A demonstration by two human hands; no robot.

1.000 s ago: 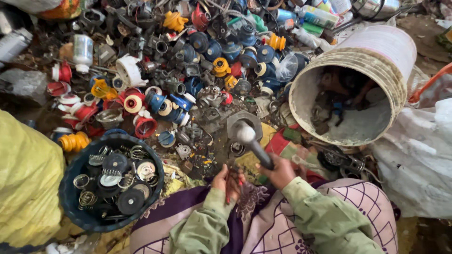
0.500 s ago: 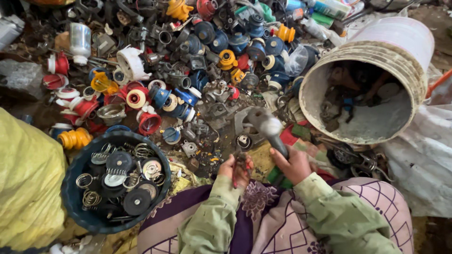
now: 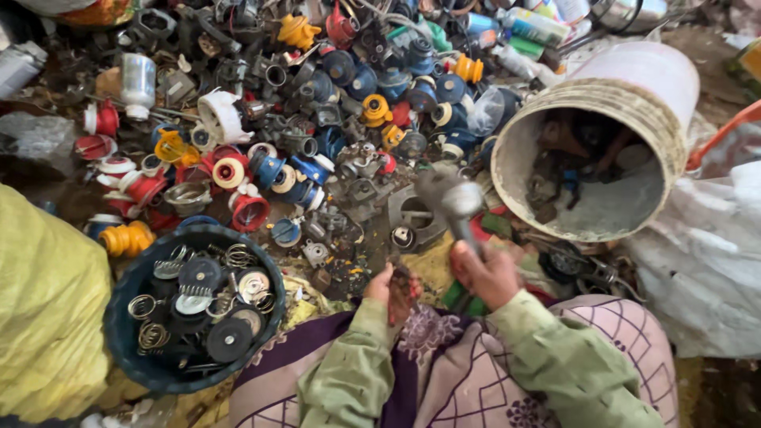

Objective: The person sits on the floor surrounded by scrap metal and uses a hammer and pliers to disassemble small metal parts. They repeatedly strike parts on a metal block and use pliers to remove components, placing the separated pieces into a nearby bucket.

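Since half a second earlier the hammer (image 3: 453, 208) had swung a little lower and nearer the person, its head blurred with motion; the left hand had stayed put over its piece.

Right hand (image 3: 485, 273): fingers clamped round the hammer's handle, at about 5 o'clock from the head. Hammer head was grey metal, rounded, smeared in the frame; dark handle ran down into the fist.

Left hand (image 3: 390, 289): fingers closed together on a small dark scrap piece (image 3: 402, 287), rusty brown, shape too small to tell. It sat on the ground just before the person's lap, at about 7 o'clock from the hammer head.

Around them:
- Heap of scrap parts (image 3: 317, 143) at 12 o'clock of the hands: red, blue, yellow and white plastic caps mixed with grey metal fittings.
- Dark blue tub (image 3: 119, 337) at 9 o'clock, holding springs and black discs.
- White bucket (image 3: 634, 87) at 2 o'clock, tipped on its side, mouth toward the person, dark bits inside.
- Yellow sack (image 3: 43, 309) at the far left edge.
- White sack (image 3: 705, 261) at 3 o'clock.
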